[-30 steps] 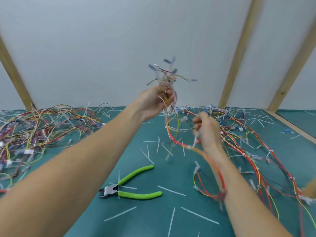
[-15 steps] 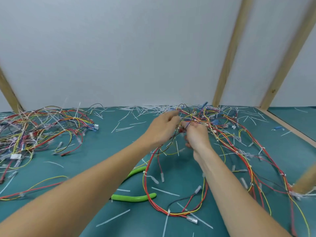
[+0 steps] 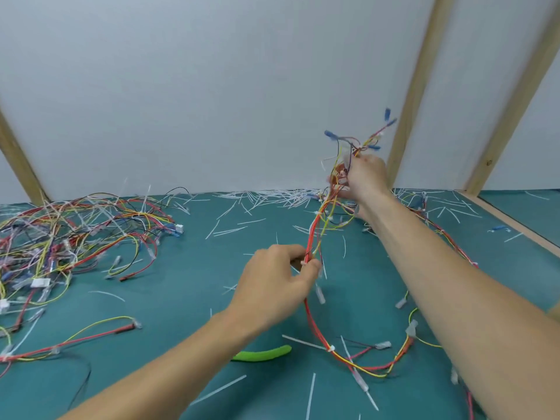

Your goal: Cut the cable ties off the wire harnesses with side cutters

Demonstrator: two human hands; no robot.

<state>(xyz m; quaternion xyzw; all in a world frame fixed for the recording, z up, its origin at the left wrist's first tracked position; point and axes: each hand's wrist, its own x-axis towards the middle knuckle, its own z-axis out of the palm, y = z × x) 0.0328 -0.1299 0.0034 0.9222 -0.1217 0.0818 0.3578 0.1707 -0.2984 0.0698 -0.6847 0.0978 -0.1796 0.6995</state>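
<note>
My right hand [image 3: 365,178] grips the top end of a wire harness [image 3: 316,237] of red and yellow wires with blue connectors, raised above the table. My left hand [image 3: 277,283] pinches the same harness lower down, at a white cable tie. Below my left hand the harness loops down onto the green mat [image 3: 188,286]. The side cutters [image 3: 262,354] lie on the mat under my left forearm; only one green handle shows.
A heap of loose harnesses [image 3: 69,237] covers the left of the mat. More wires [image 3: 424,204] lie behind my right arm. Cut white tie ends [image 3: 266,195] are scattered along the back wall and over the mat. Wooden posts stand at left and right.
My right hand has risen up and to the right with the harness end. My left hand has dropped lower and slid down the wires, which are now stretched between both hands.
</note>
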